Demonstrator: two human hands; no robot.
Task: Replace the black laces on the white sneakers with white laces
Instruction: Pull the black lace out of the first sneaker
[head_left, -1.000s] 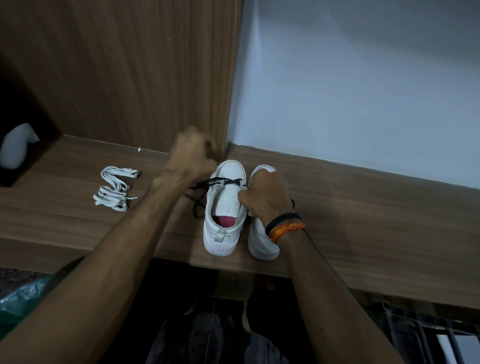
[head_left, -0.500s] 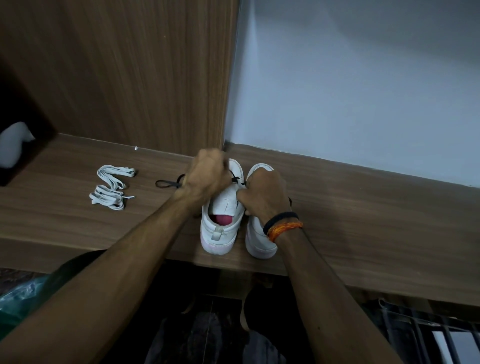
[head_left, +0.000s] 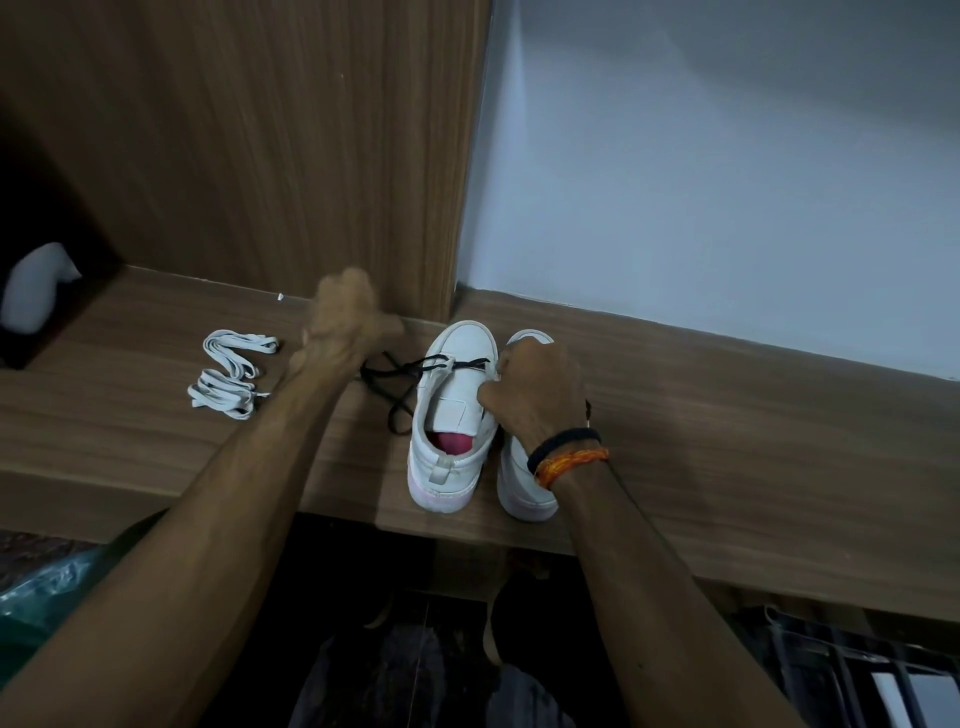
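Left hand (head_left: 345, 322) pulled back, thin black lace (head_left: 400, 376)

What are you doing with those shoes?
A person is taking the black lace out of the left sneaker. The left hand looks to be pulling the lace out sideways, though it is blurred, while the right hand grips the sneaker to steady it. Only one crossing of black lace is left near the toe. The other sneaker stands right beside it, mostly hidden by the hand. The white laces lie in a bundle on the wooden shelf, not yet used.
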